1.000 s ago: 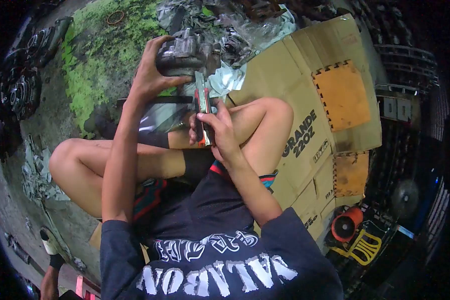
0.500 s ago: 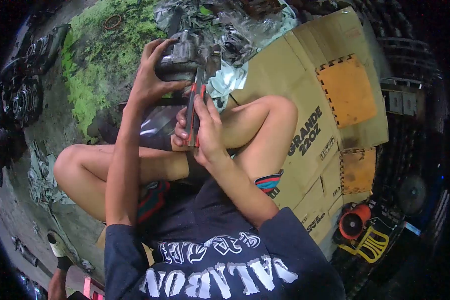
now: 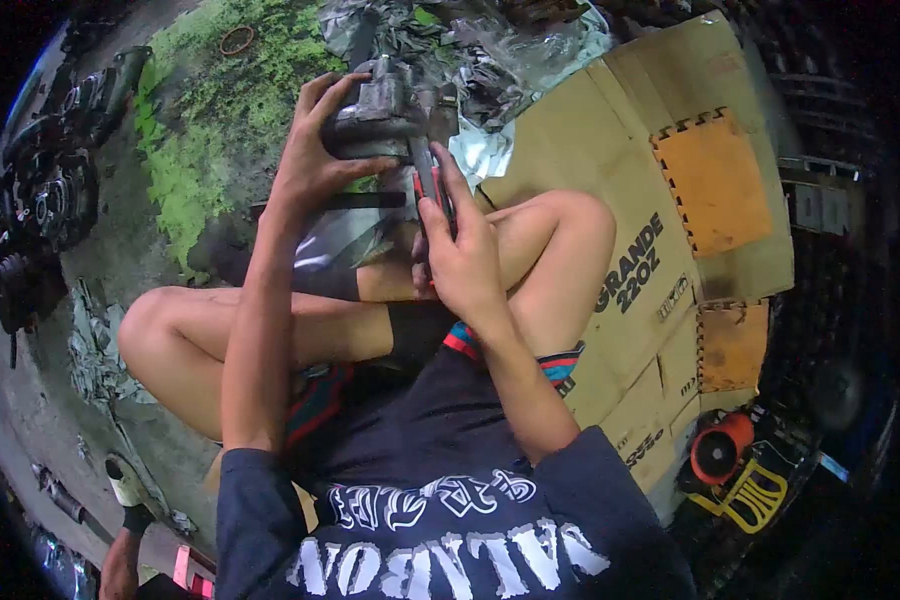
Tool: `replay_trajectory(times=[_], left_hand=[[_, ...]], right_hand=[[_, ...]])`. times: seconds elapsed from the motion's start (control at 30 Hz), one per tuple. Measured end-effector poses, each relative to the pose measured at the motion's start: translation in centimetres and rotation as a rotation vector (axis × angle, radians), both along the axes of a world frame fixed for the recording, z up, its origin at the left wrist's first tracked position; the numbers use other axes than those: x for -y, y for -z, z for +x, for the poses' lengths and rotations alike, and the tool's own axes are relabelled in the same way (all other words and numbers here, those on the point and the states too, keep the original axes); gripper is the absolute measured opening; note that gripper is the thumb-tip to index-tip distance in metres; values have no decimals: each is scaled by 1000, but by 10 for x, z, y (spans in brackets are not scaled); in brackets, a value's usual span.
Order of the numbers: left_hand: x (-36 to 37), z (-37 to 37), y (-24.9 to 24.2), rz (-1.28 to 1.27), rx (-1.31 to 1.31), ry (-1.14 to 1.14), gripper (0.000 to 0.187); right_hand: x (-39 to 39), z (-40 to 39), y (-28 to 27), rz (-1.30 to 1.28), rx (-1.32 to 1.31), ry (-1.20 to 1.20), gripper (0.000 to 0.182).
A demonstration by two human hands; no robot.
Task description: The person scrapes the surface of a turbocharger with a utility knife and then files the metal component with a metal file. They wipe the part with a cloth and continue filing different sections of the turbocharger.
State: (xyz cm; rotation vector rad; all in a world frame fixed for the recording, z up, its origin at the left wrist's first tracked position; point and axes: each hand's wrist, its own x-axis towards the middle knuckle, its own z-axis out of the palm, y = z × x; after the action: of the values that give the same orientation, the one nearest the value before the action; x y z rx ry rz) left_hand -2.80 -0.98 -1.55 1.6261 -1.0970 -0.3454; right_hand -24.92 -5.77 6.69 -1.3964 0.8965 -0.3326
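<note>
My left hand (image 3: pixel 320 155) is closed around a grey cast-metal machine part (image 3: pixel 378 108), thumb along its near side and fingers over the far end. My right hand (image 3: pixel 462 250) grips pliers (image 3: pixel 436 190) with red and black handles, one finger stretched along them. The pliers' metal jaws reach up to the right side of the cast part; their exact contact is hard to make out. A dark flat bar (image 3: pixel 365 200) lies just below the part, near my left wrist. My crossed legs are under both hands.
Crumpled plastic and rags (image 3: pixel 480 75) lie beyond the part. Flattened cardboard (image 3: pixel 570 150) with orange foam mats (image 3: pixel 715 185) is on the right. Dark metal parts (image 3: pixel 65 190) sit at the far left. Another person's arm (image 3: pixel 122 560) shows at lower left, near a pale cylinder (image 3: pixel 123 480).
My right hand and the pliers have shifted right against the part, and one finger now lies further up along the pliers. My left hand keeps its hold. The whole view has shifted slightly.
</note>
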Motion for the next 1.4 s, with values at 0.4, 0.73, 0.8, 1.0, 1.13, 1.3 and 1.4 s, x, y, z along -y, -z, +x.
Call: replay_trajectory(times=[0.4,0.73,0.8,1.0,1.13,1.3,1.4], left_hand=[[-2,-3,0,-10,-7,-4,103],[-2,-5,-5,-19,35,-9,101],[-2,-6,-4,-25,8,-11,101],[-1,-3,-3,-32,43,-7,102],[-1,-6,-7,-4,0,-9,103],[-1,-3,-3,-18,13,3,102],[-1,-8,-6,-16,-15,-1,101]], right_hand=[[8,3,-1,-58,-35,33,52],[11,3,6,-56,18,72,51],[9,3,6,-72,-3,34,51],[7,4,13,-54,78,43,54],[2,7,16,-42,100,52,53],[2,9,18,-36,122,79,53],[-3,9,22,-62,120,51,52]])
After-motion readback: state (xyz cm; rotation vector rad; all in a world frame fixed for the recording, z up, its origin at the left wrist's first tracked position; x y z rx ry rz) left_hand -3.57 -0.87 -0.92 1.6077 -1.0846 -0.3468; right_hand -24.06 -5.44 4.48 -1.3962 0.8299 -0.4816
